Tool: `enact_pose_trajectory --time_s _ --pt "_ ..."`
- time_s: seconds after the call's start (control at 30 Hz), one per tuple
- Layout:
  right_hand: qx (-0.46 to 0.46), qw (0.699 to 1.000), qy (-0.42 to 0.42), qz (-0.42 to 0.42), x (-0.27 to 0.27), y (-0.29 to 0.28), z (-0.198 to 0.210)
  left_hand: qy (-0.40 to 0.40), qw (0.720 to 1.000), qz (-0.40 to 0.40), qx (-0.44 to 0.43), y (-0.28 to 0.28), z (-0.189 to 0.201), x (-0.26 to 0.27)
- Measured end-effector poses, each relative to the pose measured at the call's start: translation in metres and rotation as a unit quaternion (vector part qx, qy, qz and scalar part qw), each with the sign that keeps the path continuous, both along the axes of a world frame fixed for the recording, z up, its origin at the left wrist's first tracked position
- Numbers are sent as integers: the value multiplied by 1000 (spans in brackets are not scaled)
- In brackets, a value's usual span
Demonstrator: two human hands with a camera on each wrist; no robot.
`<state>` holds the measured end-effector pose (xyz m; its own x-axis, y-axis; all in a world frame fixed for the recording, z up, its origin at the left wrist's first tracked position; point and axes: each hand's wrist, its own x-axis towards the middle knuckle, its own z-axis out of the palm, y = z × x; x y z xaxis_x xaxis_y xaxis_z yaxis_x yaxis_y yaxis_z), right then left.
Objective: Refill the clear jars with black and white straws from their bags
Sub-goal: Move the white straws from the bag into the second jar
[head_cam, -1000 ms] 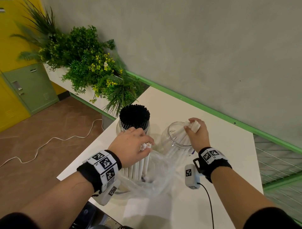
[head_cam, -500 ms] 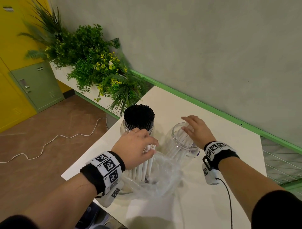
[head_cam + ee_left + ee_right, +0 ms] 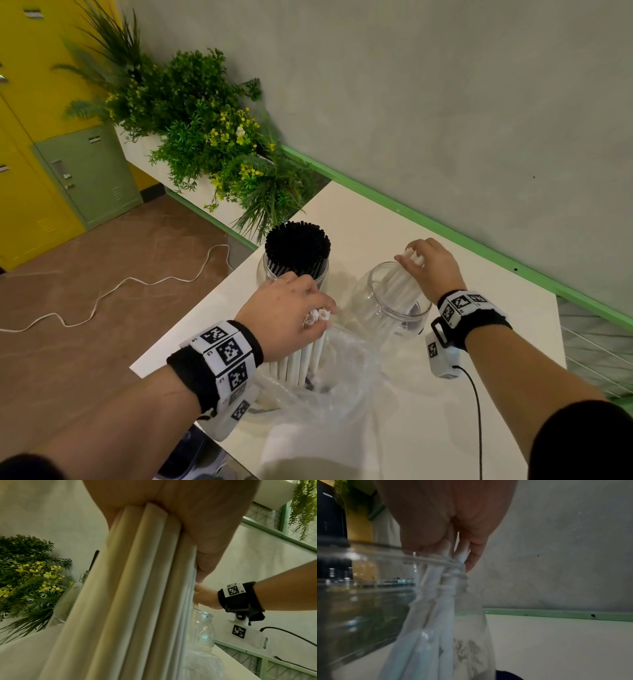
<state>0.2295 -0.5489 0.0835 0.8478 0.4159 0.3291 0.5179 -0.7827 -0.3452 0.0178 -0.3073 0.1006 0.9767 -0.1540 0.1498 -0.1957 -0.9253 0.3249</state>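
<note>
Both hands (image 3: 287, 315) (image 3: 431, 267) hold white straws (image 3: 404, 291); markers unreadable.

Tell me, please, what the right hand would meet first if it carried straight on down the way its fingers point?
Most likely the clear jar: the right hand points its fingers down over the open mouth, holding white straws that already reach inside. Depth is unclear, so the rim may come first.

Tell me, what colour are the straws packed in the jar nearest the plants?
Black. The straws fill that jar; the head view shows them best.
</note>
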Motion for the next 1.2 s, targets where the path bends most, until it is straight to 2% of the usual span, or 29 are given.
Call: enact_pose_trajectory --time_s 0.2,0.5,0.7,0.77,0.9,1.07,1.2 --pt "-1 1000 -2 -31 -15 1 1 2 1000 2 -4 1 0 1" --pt "54 997 15 -52 -38 -14 1 -13 1000 -11 -26 2 1 -1" --pt "39 996 70 -32 -35 -17 -4 -8 1000 -12 -19 3 2 0" --pt "59 996 66 -10 -41 -18 -4 -5 1000 -11 -17 3 2 0" --pt "-12 998 53 43 -45 -21 -12 -3 1000 -12 -15 3 1 0" --pt "61 998 21 0 -39 -16 -5 6 1000 -11 -11 2 1 -1" --pt "14 999 -14 -44 -38 -10 -4 11 1000 -10 -15 3 1 -1"
